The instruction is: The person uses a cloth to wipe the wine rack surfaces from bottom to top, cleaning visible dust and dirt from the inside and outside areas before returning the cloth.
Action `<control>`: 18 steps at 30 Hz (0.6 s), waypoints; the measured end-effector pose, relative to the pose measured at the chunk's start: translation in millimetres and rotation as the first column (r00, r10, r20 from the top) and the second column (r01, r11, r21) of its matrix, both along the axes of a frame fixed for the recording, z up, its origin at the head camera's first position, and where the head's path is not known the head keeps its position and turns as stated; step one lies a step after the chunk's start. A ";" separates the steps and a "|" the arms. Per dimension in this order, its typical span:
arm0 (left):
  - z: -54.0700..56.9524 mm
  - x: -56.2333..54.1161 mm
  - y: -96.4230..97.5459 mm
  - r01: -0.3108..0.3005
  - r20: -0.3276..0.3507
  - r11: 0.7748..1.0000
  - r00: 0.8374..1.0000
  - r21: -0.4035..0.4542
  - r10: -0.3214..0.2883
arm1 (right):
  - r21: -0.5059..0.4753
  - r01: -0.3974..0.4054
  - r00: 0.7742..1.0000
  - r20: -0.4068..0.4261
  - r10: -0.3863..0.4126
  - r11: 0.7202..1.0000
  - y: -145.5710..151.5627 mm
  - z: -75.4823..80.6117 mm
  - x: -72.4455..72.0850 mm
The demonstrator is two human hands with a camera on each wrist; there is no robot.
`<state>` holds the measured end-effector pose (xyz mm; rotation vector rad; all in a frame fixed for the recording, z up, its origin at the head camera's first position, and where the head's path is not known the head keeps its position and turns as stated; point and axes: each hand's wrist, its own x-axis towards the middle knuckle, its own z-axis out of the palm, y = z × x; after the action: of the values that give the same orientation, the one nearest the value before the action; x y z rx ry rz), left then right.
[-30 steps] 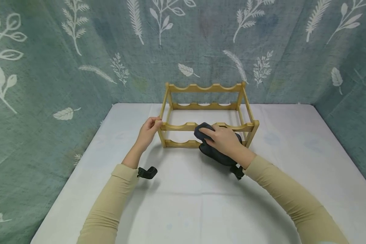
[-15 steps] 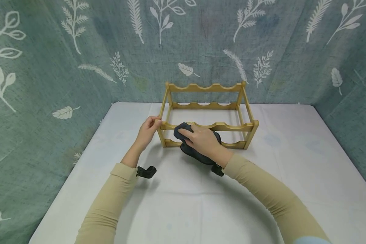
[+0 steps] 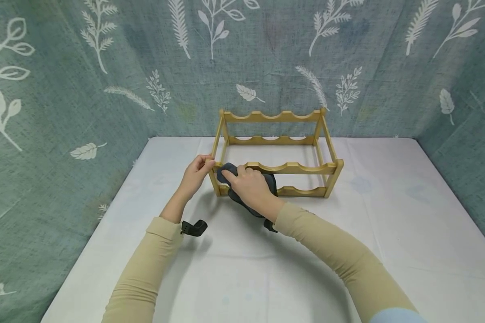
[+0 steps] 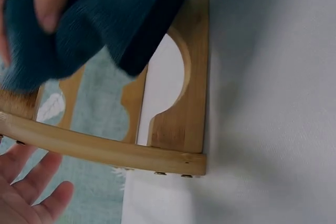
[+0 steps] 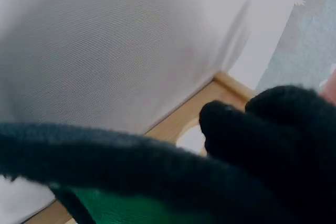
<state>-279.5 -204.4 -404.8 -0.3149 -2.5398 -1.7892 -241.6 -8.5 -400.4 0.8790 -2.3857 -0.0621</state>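
A light wooden wine rack (image 3: pixel 299 169) with scalloped rails stands on the white-covered table. My left hand (image 3: pixel 195 176) holds its front left upright near the top; in the left wrist view, the fingers (image 4: pixel 39 182) lie against the outside of the side piece. My right hand (image 3: pixel 249 187) grips a dark blue cloth (image 3: pixel 227 173) against the left part of the front upper rail. Part of the cloth hangs in front of the lower rail. A green area (image 5: pixel 131 205) shows under the cloth's edge in the right wrist view. Some right fingers are hidden.
Behind the rack hangs a grey-green curtain (image 3: pixel 275 67) with white leaf prints, and it continues along both sides. A black wrist camera (image 3: pixel 195 228) sits on my left wrist. White tabletop (image 3: pixel 234 278) extends toward me.
My right hand has moved left along the front rail with the cloth, from the rack's right half to its left end. My left hand stays on the upright.
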 end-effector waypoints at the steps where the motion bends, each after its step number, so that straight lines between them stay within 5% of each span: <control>1: -0.3 -0.9 0.2 0.001 0.003 1.000 1.000 0.001 -0.001 | -0.002 0.006 1.000 -0.008 -0.006 1.000 3.3 -0.2 0.7; 15: 0.1 0.0 -0.3 0.001 0.011 1.000 1.000 -0.021 -0.001 | 0.003 0.069 0.998 0.009 -0.070 0.998 81.5 -2.3 15.2; 18: 11.5 7.2 4.2 0.006 0.024 1.000 1.000 -0.019 -0.006 | -0.020 0.094 0.995 0.030 -0.094 0.995 100.7 -2.3 18.4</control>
<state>-272.3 -200.2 -393.2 -0.3035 -2.5756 -1.7831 -223.2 92.2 -402.7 0.7620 -2.4497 -0.0606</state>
